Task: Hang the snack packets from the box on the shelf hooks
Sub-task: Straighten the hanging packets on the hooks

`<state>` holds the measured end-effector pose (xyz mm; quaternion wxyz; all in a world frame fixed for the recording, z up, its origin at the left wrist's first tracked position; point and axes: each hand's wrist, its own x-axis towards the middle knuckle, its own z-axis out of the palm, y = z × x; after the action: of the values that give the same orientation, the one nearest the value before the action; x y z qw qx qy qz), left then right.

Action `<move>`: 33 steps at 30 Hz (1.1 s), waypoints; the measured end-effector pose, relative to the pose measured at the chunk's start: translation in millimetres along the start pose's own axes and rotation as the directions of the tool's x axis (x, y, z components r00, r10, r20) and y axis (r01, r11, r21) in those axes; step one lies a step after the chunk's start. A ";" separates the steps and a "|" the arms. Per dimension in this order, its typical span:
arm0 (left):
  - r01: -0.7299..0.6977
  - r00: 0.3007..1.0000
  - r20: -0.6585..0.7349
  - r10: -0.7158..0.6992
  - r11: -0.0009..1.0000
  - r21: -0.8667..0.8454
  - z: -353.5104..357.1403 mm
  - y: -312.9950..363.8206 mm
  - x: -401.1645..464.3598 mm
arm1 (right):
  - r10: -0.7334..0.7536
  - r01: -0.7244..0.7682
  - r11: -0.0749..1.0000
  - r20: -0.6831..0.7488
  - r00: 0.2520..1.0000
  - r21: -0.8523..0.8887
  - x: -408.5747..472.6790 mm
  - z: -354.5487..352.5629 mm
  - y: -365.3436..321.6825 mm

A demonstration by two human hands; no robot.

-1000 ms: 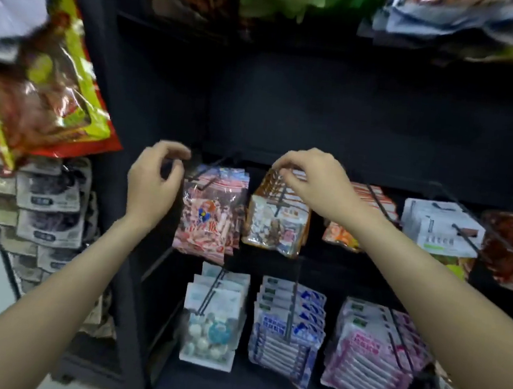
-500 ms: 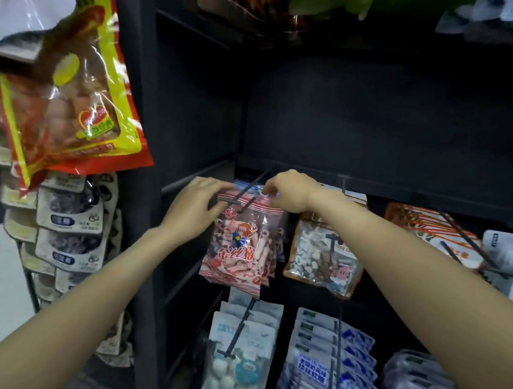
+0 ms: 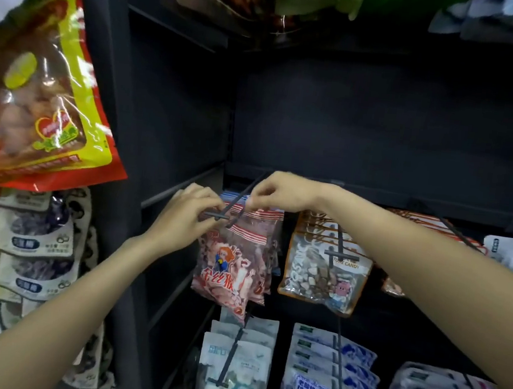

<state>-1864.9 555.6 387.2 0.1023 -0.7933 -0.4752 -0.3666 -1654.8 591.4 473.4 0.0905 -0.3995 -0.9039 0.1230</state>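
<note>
**Packet going onto the hook**

Head view — the only view. Both hands are meeting at the top edge of a pink packet (image 3: 235, 265), the front one of a small bunch on the leftmost hook (image 3: 236, 203) of the upper row. The left hand (image 3: 183, 215) is pinching the packet's upper left corner, fingers curled round the striped header just beside the hook's cross-tip. The right hand (image 3: 280, 192) is reaching across from the right and pinching the header just past the hook — thumb and forefinger pressed on the film. Holding both corners is probably keeping the header flat and taut, so that its hole stays lined up with the thin rod; a limp bag would fold otherwise. Whether the hole is already over the tip cannot be told, since the fingers are hiding it.

The packet's body is hanging free below the hands, tilting a little to the left. Just to its right a candy packet (image 3: 323, 271) is hanging on its own hook, apart from the pink one. Below, a second row of hooks is carrying white packets (image 3: 237, 360) and blue packets (image 3: 323, 385). On the far left a large red-and-yellow bag (image 3: 43, 102) is hanging from the neighbouring shelf. The box is not showing in this view.
</note>
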 end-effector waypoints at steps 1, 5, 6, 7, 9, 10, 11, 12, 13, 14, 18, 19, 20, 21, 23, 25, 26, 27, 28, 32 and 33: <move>0.002 1.000 0.014 -0.002 1.000 -0.017 -2.0 1.5 -2.4 | 0.002 -0.006 0.997 -0.062 0.998 -0.071 2.0 -2.8 1.2; 0.109 0.988 0.124 -0.094 0.987 -0.115 -8.7 8.3 1.6 | 0.050 -0.078 0.961 -0.107 0.993 -0.267 14.4 5.9 1.3; 0.160 0.982 0.130 -0.138 0.970 -0.184 -11.2 9.4 4.8 | 0.066 -0.095 0.952 -0.107 0.992 -0.291 17.5 10.7 1.2; 0.205 0.977 0.116 -0.182 0.949 -0.240 -13.3 9.8 8.1 | 0.077 -0.111 0.946 -0.120 0.990 -0.305 19.9 14.9 1.1; 0.243 0.970 0.071 -0.233 0.936 -0.256 -14.8 6.6 17.6 | 0.085 -0.137 0.943 -0.178 0.980 -0.304 23.3 19.8 2.6; 0.253 0.967 0.075 -0.242 0.940 -0.229 -14.5 4.4 23.3 | 0.090 -0.149 0.945 -0.205 0.975 -0.292 24.4 20.9 3.6; 0.259 0.965 0.096 -0.244 0.946 -0.196 -13.6 2.4 29.0 | 0.101 -0.161 0.946 -0.218 0.971 -0.280 24.9 21.5 4.7; 0.262 0.962 0.123 -0.244 0.950 -0.168 -12.1 0.5 34.3 | 0.113 -0.170 0.945 -0.210 0.971 -0.278 25.0 22.1 5.4; 0.266 0.958 0.153 -0.244 0.953 -0.147 -9.9 -0.9 39.4 | 0.120 -0.172 0.941 -0.186 0.975 -0.292 24.4 23.1 5.4; 0.271 0.952 0.182 -0.248 0.955 -0.120 -7.6 -1.3 44.0 | 0.121 -0.168 0.935 -0.167 0.979 -0.311 23.5 24.3 5.1; 0.274 0.930 0.251 -0.270 0.962 0.022 1.0 3.0 52.8 | 0.138 -0.202 0.943 -0.241 0.961 -0.265 20.4 20.6 7.9; 0.272 0.931 0.243 -0.272 0.962 0.032 2.0 4.5 53.5 | 0.149 -0.210 0.948 -0.248 0.957 -0.239 20.0 18.5 8.4; 0.263 0.937 0.229 -0.265 0.964 0.041 2.8 5.7 53.9 | 0.152 -0.209 0.952 -0.247 0.957 -0.223 19.6 16.5 8.7; 0.238 0.946 0.211 -0.246 0.969 0.063 4.0 6.3 53.9 | 0.147 -0.202 0.955 -0.247 0.958 -0.216 19.1 15.4 8.6; 0.158 0.969 0.166 -0.181 0.977 0.139 7.1 6.3 53.5 | 0.134 -0.192 0.956 -0.253 0.958 -0.223 18.6 15.6 7.0; 0.124 0.977 0.156 -0.149 0.980 0.157 9.5 5.1 53.1 | 0.128 -0.194 0.949 -0.258 0.957 -0.247 18.2 17.3 5.7; 0.128 0.974 0.169 -0.151 0.981 0.143 9.8 5.1 53.3 | 0.129 -0.199 0.945 -0.265 0.956 -0.258 18.2 17.9 5.5; 0.136 0.971 0.179 -0.157 0.983 0.125 9.7 5.7 53.6 | 0.127 -0.202 0.942 -0.271 0.954 -0.268 18.0 18.5 5.1; 0.140 0.971 0.177 -0.158 0.984 0.112 9.7 5.9 54.1 | 0.120 -0.199 0.940 -0.277 0.953 -0.278 17.9 19.1 4.8; 0.085 0.985 0.135 -0.103 0.987 0.136 9.0 5.7 56.6 | 0.072 -0.154 0.942 -0.269 0.960 -0.297 18.5 19.6 3.9; 0.078 0.985 0.144 -0.097 0.988 0.131 7.9 4.8 56.8 | 0.071 -0.138 0.954 -0.247 0.966 -0.267 18.0 18.4 3.8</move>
<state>-1841.2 595.7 421.1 0.0997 -0.7888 -0.5381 -0.2797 -1669.0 604.5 455.9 0.1323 -0.4677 -0.8725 -0.0503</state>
